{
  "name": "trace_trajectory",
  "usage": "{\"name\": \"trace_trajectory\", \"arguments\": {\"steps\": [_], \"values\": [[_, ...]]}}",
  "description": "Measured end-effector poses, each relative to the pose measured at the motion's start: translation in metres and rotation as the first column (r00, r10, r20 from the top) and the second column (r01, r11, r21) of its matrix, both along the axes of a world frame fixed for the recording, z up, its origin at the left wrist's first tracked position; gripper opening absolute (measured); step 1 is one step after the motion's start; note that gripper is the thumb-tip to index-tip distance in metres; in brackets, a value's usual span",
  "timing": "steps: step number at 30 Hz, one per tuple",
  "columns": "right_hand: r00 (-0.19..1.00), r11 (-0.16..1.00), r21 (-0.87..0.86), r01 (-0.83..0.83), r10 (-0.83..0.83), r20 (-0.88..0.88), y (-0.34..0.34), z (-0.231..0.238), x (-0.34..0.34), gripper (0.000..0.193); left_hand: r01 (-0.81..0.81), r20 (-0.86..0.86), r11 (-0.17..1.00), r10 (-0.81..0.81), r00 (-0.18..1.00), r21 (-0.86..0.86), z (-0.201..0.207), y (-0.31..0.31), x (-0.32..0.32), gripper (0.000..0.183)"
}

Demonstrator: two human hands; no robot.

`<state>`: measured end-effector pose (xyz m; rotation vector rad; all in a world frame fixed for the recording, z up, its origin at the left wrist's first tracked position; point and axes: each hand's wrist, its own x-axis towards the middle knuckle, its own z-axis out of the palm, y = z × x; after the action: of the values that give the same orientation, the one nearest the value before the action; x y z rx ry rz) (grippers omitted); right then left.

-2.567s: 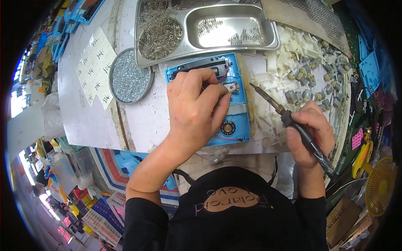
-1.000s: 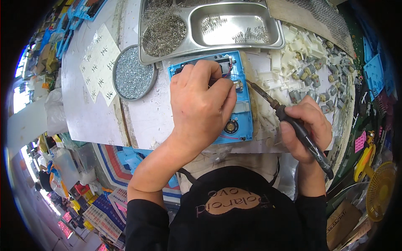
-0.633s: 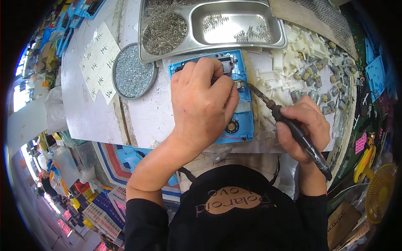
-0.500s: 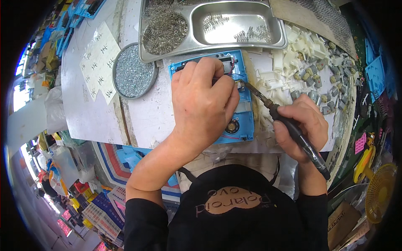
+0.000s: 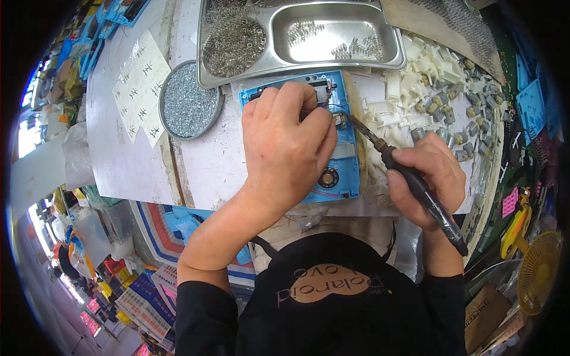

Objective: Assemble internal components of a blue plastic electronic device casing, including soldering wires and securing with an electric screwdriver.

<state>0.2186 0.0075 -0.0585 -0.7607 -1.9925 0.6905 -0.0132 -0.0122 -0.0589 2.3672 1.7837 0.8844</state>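
Closer to the blue case (image 5: 351,172) comes the tip of the soldering iron (image 5: 421,187), which in the earliest frame stands off from the small metal part (image 5: 341,120), and now is at its right side; whether the tip really touches it, I cannot tell. Right hand (image 5: 430,178) is closed around the dark handle, with thumb and fingers well behind the metal shaft, probably to keep the skin away from heat and to aim the tip as with a pen; the iron slants in from the right, so it does not cross the other hand. Left hand (image 5: 285,142) lies over the case from the left, its fingers bent and drawn together beside the metal part; what they pinch is hidden, so I cannot tell if they grip anything, but the pose seems good for steadying. The case lies open on the table (image 5: 130,169), before the person's body, with a round speaker (image 5: 328,178) at its near end; the metal tray (image 5: 314,50) with springs (image 5: 234,50), the round dish (image 5: 219,115) and the loose small motors (image 5: 439,107) stand around it, perhaps for easy reach.
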Motion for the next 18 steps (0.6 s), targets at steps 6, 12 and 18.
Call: {"name": "trace_trajectory", "arguments": {"steps": [6,12,18], "values": [[1.0,0.999,0.047,-0.006,0.005,0.028,-0.0004,-0.0029,-0.0039,0.03,-0.005,-0.01,1.0,0.005,1.0,-0.001,-0.0004,-0.0001,0.0011,0.017],[0.999,0.996,0.087,-0.009,0.005,0.048,-0.001,-0.0016,0.0021,0.032,-0.012,-0.003,1.0,0.012,1.0,0.017,-0.0034,-0.0001,0.0023,0.012],[0.999,0.997,0.077,-0.006,0.004,0.034,-0.0016,-0.0019,0.0026,0.034,-0.009,-0.02,1.0,0.01,1.0,0.01,-0.002,-0.0012,0.0012,0.016]]}}
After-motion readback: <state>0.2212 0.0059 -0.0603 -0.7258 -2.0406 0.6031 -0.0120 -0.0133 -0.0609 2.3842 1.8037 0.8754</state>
